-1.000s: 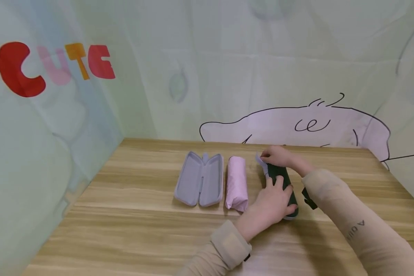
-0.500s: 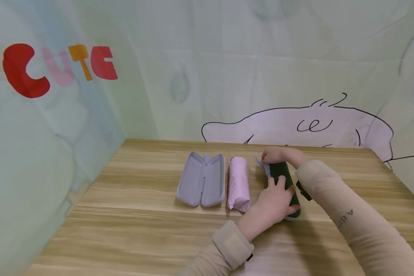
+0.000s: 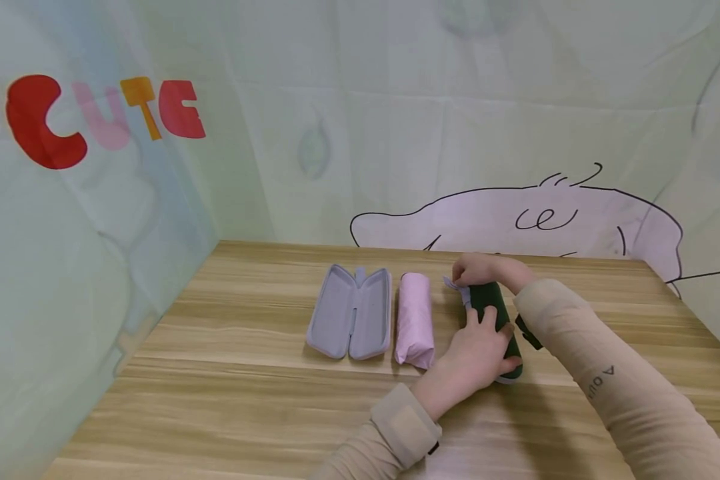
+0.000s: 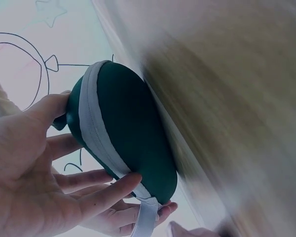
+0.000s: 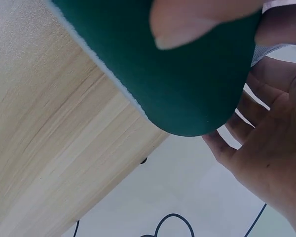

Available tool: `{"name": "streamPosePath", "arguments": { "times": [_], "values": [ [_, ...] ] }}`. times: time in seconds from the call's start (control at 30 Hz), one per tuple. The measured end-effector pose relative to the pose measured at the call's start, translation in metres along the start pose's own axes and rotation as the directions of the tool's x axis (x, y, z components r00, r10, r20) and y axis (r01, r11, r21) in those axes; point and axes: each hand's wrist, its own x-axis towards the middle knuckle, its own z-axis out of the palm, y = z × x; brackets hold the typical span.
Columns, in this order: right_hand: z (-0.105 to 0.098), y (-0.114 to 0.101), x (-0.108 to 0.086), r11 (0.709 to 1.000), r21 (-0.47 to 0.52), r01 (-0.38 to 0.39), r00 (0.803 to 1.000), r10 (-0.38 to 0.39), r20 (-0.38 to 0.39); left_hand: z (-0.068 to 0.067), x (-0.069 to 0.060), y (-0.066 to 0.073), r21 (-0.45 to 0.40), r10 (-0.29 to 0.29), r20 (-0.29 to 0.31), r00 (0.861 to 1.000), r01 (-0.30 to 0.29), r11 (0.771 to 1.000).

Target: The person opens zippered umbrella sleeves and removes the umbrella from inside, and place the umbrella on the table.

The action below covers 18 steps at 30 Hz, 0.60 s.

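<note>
A dark green case [image 3: 486,298] with a light grey zip band [image 4: 96,123] lies at the right of the table. Across its near half, the left hand [image 3: 473,353] grips it with spread fingers. At the far end of the case the right hand [image 3: 479,269] has its fingers curled beside a light grey strap [image 3: 454,285]; in the head view I cannot tell whether they pinch it. The right wrist view shows the green case [image 5: 197,89] up close, with fingers around its rounded end.
An opened grey-lilac case [image 3: 333,313] rests left of the middle of the wooden table [image 3: 228,400]. Between it and the green case lies a pink wrapped bundle [image 3: 415,317]. Printed cloth [image 3: 264,133] hangs behind the table and on its left.
The grey strap at the far end has dropped lower and lies closer to the green case. The right hand has shifted slightly there; the left hand keeps its hold.
</note>
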Motion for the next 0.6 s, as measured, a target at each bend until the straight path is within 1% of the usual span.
{"name": "streamPosePath", "arguments": {
  "times": [0.17, 0.3, 0.5, 0.6],
  "values": [
    [0.0002, -0.0025, 0.0012, 0.999, -0.046, -0.024, 0.999, 0.022, -0.042, 0.0005, -0.0005, 0.0007, 0.003, 0.003, -0.017, 1.000, -0.003, 1.000],
    [0.0015, -0.0031, 0.0016, 0.995, -0.092, -0.036, 0.995, 0.028, -0.093, -0.0001, -0.0015, 0.0011, 0.015, 0.015, -0.035, 0.999, -0.014, 1.000],
    [0.0058, -0.0012, -0.0011, 0.985, -0.167, -0.038, 0.977, 0.001, -0.214, 0.0009, -0.0022, 0.0013, 0.032, 0.023, -0.059, 0.998, -0.021, 0.999],
    [0.0079, -0.0003, -0.0043, 0.983, -0.178, -0.032, 0.966, -0.015, -0.259, 0.0012, -0.0019, 0.0008, 0.029, 0.022, -0.053, 0.998, -0.021, 0.999]
  ]
}}
